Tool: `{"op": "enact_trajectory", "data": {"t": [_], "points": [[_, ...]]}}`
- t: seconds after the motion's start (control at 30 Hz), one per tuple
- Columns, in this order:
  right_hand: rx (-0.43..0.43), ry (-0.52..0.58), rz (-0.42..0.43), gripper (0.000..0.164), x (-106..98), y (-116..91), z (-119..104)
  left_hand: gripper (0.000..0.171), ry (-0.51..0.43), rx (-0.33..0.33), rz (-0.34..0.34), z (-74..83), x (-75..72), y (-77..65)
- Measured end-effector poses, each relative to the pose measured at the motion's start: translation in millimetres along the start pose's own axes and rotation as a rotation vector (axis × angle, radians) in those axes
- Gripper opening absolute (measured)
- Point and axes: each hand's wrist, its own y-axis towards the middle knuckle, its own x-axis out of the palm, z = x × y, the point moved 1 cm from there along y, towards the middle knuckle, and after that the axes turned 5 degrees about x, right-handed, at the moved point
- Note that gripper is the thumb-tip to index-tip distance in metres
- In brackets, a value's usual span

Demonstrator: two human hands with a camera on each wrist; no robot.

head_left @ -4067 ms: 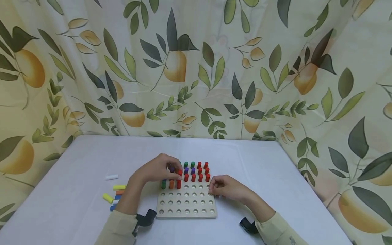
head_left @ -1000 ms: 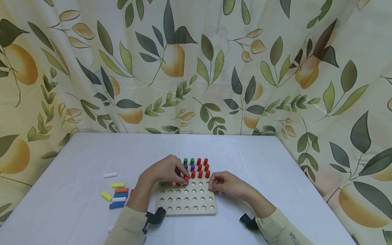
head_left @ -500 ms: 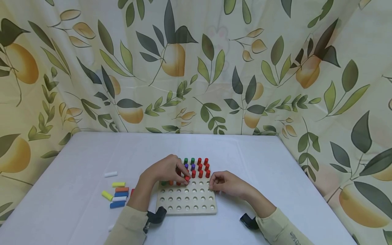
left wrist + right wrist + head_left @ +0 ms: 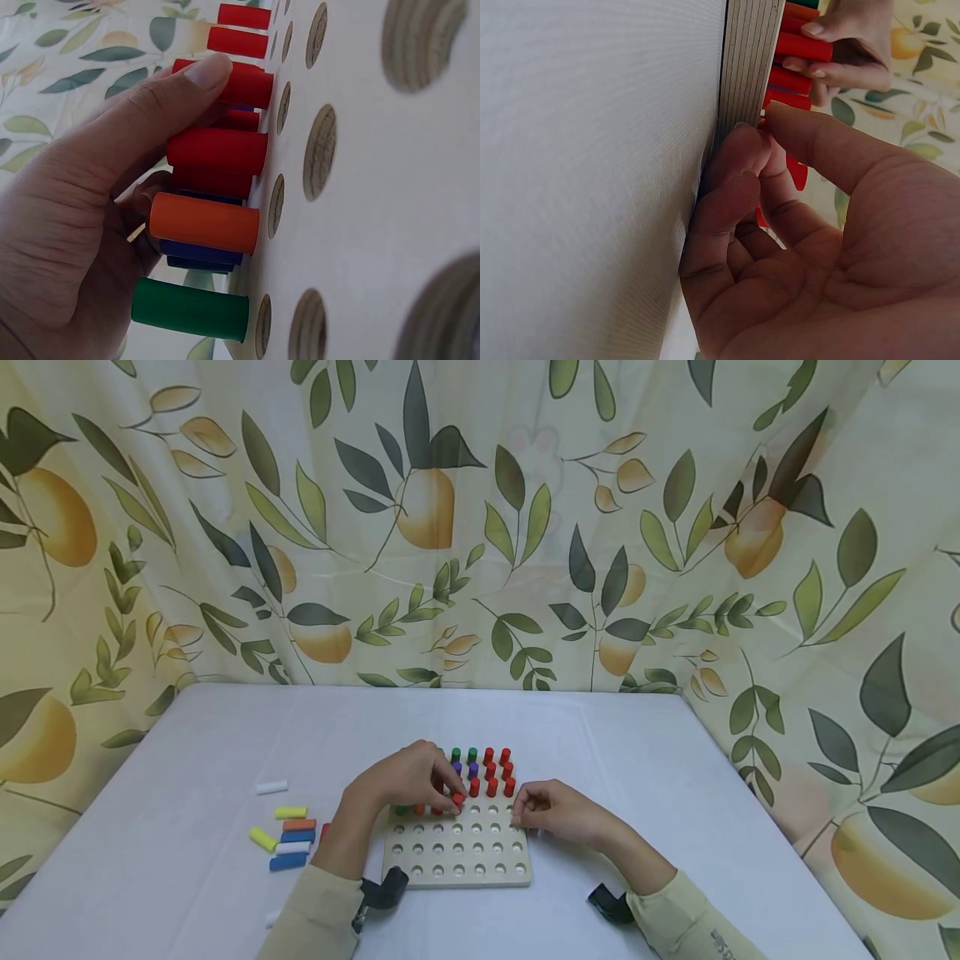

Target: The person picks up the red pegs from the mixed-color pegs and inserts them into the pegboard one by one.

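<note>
Pinched between the thumb and fingers of my left hand (image 4: 411,778) is a red peg (image 4: 458,798), upright at the fourth row of a pale wooden pegboard (image 4: 457,878). In the left wrist view, the thumb lies along this red peg (image 4: 251,88), with its lower end at the board's surface. Beside it in the row stand another red peg (image 4: 217,151), an orange peg (image 4: 204,223) and a green peg (image 4: 191,309). My right hand (image 4: 558,810) holds the board's right edge; in the right wrist view, curled fingers touch the board's layered side (image 4: 751,64), thumb near its top.
Green, purple and red pegs (image 4: 491,787) fill the visible back rows; some are hidden by the left hand. Loose yellow, orange, blue and white pegs (image 4: 288,862) lie left of the board on the white tablecloth (image 4: 600,735). A patterned curtain (image 4: 480,527) hangs behind.
Since the earliest frame my left hand has moved slightly right, to the fourth-row hole beside the earlier red peg. Over the last second both hands stay nearly still.
</note>
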Motion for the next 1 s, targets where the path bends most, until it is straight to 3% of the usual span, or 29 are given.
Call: {"op": "enact_trajectory", "data": {"t": [1.0], "points": [[-0.001, 0.000, 0.006, 0.003, 0.2, 0.6, 1.6, 0.010, 0.022, -0.015, -0.008, -0.6, 0.9, 0.6]]}}
